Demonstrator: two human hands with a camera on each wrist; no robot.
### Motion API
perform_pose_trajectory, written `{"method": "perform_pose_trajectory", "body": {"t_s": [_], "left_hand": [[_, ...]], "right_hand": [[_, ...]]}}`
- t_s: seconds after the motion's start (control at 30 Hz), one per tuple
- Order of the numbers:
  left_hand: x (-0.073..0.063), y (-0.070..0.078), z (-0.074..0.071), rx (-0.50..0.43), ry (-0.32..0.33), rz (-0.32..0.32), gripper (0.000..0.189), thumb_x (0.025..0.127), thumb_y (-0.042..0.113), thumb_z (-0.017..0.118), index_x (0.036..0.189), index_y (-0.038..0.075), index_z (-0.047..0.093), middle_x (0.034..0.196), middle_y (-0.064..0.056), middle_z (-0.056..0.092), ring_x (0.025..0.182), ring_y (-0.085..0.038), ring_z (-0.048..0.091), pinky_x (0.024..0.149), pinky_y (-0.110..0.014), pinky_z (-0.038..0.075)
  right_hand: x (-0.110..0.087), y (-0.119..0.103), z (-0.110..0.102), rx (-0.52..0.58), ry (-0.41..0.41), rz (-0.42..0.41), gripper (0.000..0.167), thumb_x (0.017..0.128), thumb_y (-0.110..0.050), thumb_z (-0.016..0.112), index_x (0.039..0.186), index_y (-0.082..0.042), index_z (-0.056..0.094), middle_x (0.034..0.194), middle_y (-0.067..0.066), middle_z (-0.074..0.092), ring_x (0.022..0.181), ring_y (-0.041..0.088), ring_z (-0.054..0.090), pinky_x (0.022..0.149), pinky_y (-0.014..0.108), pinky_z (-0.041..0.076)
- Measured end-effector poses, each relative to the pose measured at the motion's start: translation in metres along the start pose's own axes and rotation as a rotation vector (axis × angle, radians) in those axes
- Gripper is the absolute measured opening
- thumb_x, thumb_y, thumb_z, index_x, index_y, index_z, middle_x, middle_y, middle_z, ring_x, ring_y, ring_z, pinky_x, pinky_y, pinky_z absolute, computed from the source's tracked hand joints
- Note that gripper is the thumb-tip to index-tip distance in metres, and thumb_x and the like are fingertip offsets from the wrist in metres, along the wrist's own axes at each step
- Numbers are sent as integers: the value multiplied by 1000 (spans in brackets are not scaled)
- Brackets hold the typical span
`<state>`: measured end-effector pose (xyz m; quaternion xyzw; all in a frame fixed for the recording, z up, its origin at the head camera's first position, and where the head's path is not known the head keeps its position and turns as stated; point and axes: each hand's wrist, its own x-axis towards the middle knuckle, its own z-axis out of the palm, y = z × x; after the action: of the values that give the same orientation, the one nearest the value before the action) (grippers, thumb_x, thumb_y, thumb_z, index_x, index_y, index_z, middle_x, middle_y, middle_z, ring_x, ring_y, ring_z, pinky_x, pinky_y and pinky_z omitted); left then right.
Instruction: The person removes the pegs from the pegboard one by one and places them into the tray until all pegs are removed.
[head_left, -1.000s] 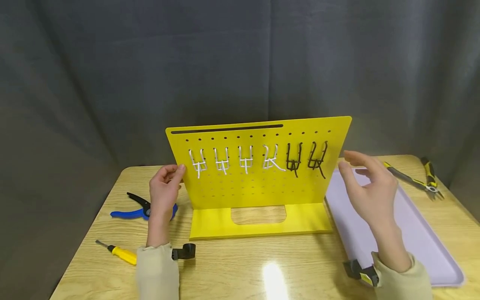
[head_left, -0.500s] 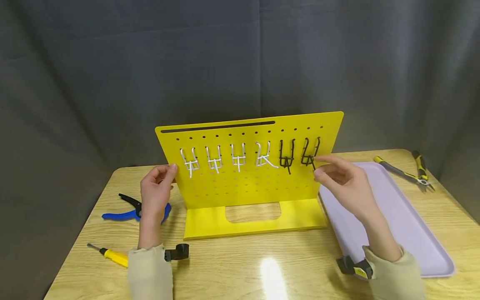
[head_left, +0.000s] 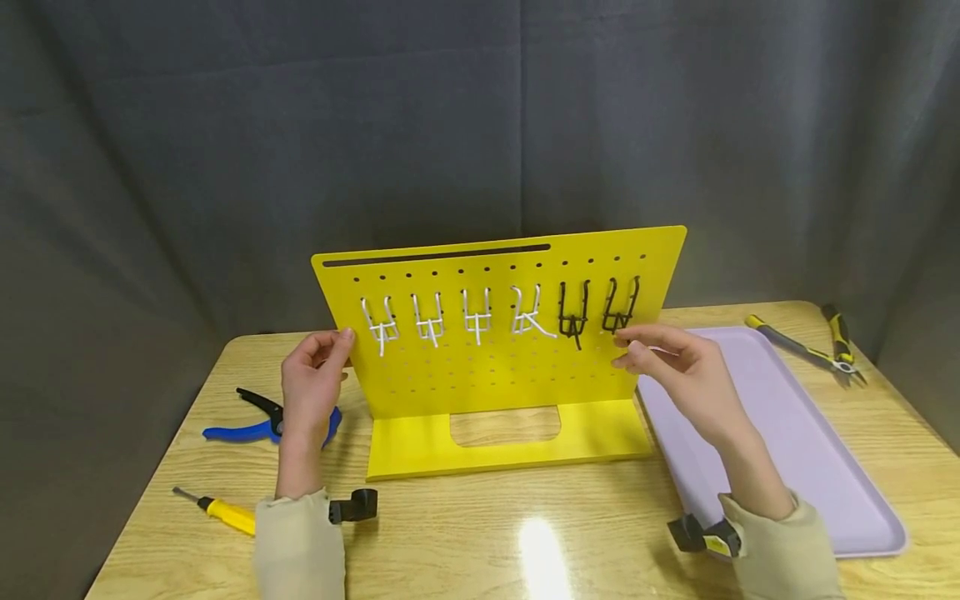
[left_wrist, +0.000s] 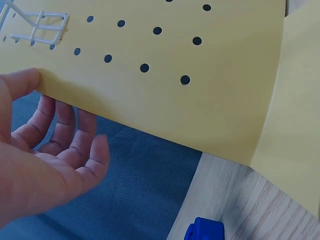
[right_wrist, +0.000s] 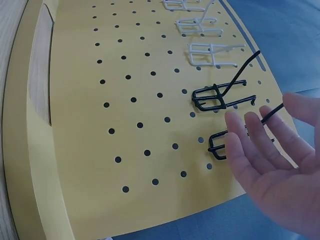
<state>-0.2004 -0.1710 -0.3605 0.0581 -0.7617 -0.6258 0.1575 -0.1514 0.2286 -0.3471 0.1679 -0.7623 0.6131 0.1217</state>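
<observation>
A yellow pegboard [head_left: 450, 375] stands upright on its base on the wooden table, with a row of white hooks [head_left: 477, 318] and two black hooks [head_left: 573, 323] at the right. My left hand [head_left: 315, 379] grips the board's left edge; in the left wrist view its thumb lies on the front face and the other fingers [left_wrist: 65, 120] are behind. At the rightmost black hook [right_wrist: 218, 145], my right hand [head_left: 690, 371] pinches the projecting prong between thumb and fingers. Those fingers partly cover this hook in the right wrist view.
Left on the table lie a blue-handled tool with a black jaw [head_left: 262, 429] and a yellow screwdriver [head_left: 228, 514]. A lilac tray [head_left: 795, 450] is at the right under my right forearm. Beyond it lie yellow-and-black pliers [head_left: 798, 346] and another yellow-and-black handle [head_left: 836, 329].
My right hand has moved left from beside the board to the rightmost black hook and closed on its prong. The left hand keeps its grip on the edge. The head view has shifted slightly.
</observation>
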Motion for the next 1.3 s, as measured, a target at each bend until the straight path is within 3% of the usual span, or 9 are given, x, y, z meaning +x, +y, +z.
{"method": "perform_pose_trajectory", "body": {"t_s": [0.13,0.6,0.8,1.3], "left_hand": [[0,0,-1,2,5,2,34,95,34,60,103,2,62,87,9,59,81,-11,57,73,-27,46],[-1,0,-4,12,10,-8,37,95,36,60,105,1,62,88,8,59,81,-10,58,74,-27,47],[-1,1,-3,11,8,-9,36,95,35,60,106,1,62,88,8,59,82,-10,58,75,-29,47],[-1,3,0,17,-5,-29,39,95,37,59,108,0,61,92,3,57,85,-14,57,79,-32,46]], "right_hand": [[1,0,0,72,-6,-7,20,95,0,57,111,9,63,101,-2,70,83,14,69,77,23,53],[-2,-11,-4,95,-15,-80,16,95,1,56,106,9,65,98,1,72,86,17,69,75,25,54],[-6,-14,-10,155,-11,-100,18,95,5,53,107,9,65,100,3,72,88,16,69,77,24,53],[-21,-18,-35,325,22,-185,20,92,19,44,105,21,59,99,14,71,87,24,69,79,30,54]]}}
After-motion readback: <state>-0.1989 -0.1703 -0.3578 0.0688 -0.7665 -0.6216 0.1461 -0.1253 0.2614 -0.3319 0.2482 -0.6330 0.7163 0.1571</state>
